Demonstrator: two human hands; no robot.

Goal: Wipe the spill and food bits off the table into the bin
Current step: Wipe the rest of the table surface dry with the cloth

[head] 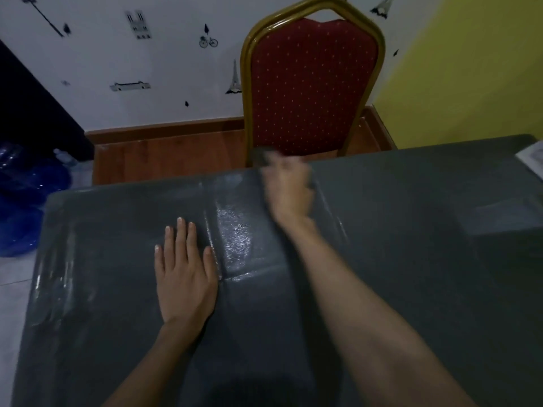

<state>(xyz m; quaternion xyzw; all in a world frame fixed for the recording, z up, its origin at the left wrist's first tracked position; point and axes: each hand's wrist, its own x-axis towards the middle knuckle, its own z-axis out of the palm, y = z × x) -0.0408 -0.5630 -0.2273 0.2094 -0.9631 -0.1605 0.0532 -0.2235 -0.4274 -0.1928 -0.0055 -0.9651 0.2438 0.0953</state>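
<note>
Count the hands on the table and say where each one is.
2. The left hand lies flat, fingers straight, on the dark table left of centre. The right hand, blurred, is at the far edge by the red chair, apparently gripping a dark cloth.

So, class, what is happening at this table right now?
A person is wiping a dark grey table. The left hand lies flat on the tabletop, fingers straight. The right hand, blurred, is at the far edge, apparently gripping a dark cloth. A wet, shiny streak lies between the hands. A red chair stands behind; no bin is in view.
</note>
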